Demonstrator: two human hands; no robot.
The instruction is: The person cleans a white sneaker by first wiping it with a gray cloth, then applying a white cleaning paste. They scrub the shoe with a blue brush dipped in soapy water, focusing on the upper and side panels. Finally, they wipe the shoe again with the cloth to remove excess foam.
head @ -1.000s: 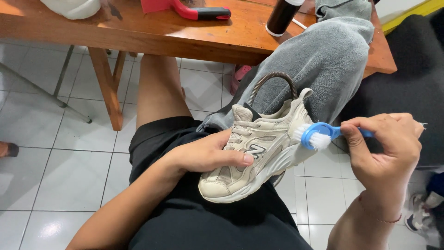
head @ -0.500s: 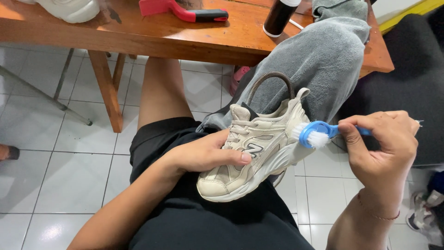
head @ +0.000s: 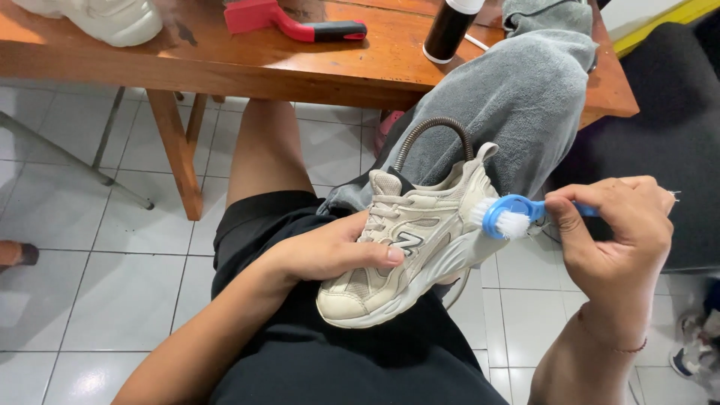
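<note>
We clamp light, soft-sided sneaker [head: 409,251] midfoot, left hand [head: 330,251] | right hand [head: 615,232] pinches blue brush [head: 506,217] at 3 o'clock

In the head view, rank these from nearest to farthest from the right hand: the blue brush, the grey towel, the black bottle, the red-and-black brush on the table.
From the right hand:
1. Blue brush, held in its fingers, bristles at the shoe's heel.
2. Grey towel, draped just above and left.
3. Black bottle, upright on the table, farther up.
4. Red-and-black brush, lying on the table, farthest left.
</note>
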